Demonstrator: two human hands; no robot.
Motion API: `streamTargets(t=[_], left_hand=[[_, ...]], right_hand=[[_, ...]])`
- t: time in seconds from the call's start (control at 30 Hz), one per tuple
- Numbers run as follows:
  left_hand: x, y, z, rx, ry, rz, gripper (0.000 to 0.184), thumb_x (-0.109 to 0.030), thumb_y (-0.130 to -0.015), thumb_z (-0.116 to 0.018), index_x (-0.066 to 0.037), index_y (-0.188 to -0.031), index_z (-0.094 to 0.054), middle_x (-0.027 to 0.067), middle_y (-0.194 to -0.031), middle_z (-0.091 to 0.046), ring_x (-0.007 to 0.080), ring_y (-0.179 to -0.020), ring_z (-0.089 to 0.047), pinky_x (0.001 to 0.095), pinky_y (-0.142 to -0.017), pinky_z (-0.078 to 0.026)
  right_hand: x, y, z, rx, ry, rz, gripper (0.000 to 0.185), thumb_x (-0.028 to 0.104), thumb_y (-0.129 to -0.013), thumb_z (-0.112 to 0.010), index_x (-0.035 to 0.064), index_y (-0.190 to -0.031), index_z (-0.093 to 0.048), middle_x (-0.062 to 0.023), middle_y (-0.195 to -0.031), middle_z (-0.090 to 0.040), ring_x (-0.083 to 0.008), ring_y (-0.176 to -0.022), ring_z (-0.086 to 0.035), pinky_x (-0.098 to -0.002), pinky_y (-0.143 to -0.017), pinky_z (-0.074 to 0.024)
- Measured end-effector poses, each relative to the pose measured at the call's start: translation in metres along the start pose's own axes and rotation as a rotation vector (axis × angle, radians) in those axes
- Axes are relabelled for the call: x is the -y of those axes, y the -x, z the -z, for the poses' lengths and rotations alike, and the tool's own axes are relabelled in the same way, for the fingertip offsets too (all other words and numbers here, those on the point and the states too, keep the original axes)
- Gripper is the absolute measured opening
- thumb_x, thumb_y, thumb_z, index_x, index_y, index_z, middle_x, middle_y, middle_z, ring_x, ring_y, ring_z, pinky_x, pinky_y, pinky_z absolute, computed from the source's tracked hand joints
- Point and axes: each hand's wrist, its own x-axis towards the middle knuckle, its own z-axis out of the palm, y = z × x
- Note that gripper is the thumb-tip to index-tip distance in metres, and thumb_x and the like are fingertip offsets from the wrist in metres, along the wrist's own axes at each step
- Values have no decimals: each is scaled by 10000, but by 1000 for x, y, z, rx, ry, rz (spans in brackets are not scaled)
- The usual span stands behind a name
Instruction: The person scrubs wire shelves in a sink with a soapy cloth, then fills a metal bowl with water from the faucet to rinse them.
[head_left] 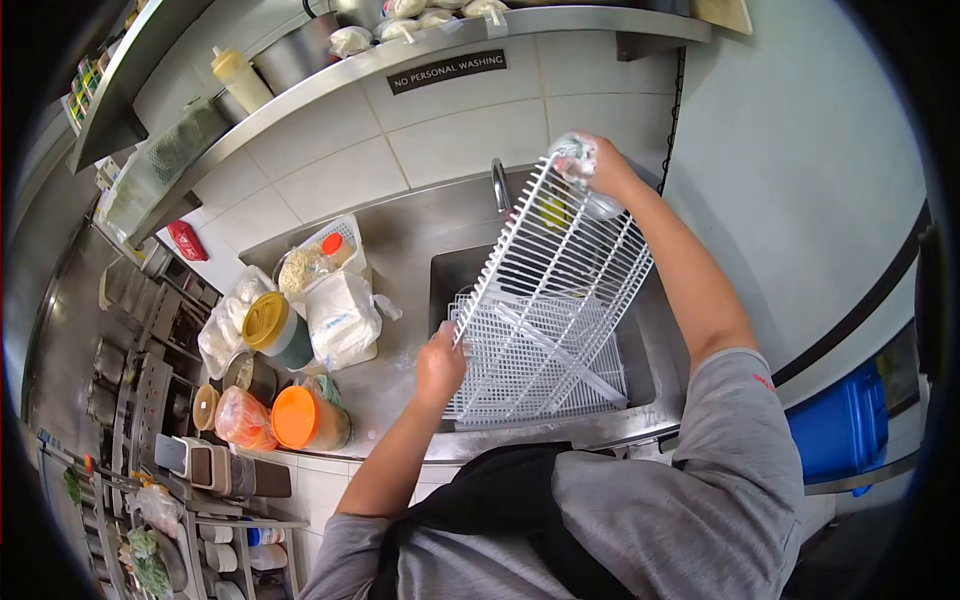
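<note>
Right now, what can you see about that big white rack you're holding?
The white rack is a flat grid of thin crossing bars, like coated wire, with bar ends showing along one edge. It's held tilted over the sink basin. The left hand grips a near corner, and the right hand holds a far corner with something crumpled and whitish. More white wirework lies below; I can't tell whether they touch.

We count two hands (441, 368) (604, 168), at least two white racks (541, 188), one sink (447, 275), one faucet (499, 187), one sign (447, 72), one blue bin (840, 427).
</note>
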Motion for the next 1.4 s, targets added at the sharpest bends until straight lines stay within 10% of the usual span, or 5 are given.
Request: streamTargets(t=[0.8,1.03,1.23,1.33,1.4], left_hand=[[-23,-24,28,-477,563,161,359,-323,-969,-378,1,-944,-529,49,-734,-591,101,-624,-536,240,-588,-434],[-36,-24,3,-472,494,73,248,-204,-948,-423,-3,-1068,-507,73,-928,-574,134,-866,-537,268,-767,-429],[-25,-18,2,-455,985,171,236,-218,-943,-445,-23,-1075,-437,99,-994,-548,205,-865,-603,355,-700,-519],[-32,-22,-7,-476,988,157,248,-241,-951,-421,-21,-1065,-412,105,-1013,-538,221,-856,-610,366,-709,-526],[5,-15,-14,-445,564,106,287,-275,-955,-405,-11,-1066,-388,131,-1044,-517,260,-861,-616,390,-715,-535]], right_hand=[[3,43,-35,-299,505,285,310,403,-727,-639,107,-637,-621,-81,-612,-598,-272,-593,-523,-379,-657,-423],[133,95,-191,-444,-110,503,249,252,-767,-584,102,-964,-564,-130,-1069,-556,-309,-1040,-529,-439,-1045,-275],[9,60,-159,-606,-1360,-299,268,223,-911,-424,50,-1097,-510,-105,-1091,-546,-173,-1068,-515,-339,-970,-376],[44,90,-212,-750,-1344,-288,287,212,-953,-357,28,-1130,-489,-53,-1029,-530,-188,-957,-514,-342,-911,-401],[93,141,-238,-395,-171,326,285,174,-932,-393,120,-1189,-506,-142,-1215,-467,-258,-1153,-453,-416,-1032,-310]])
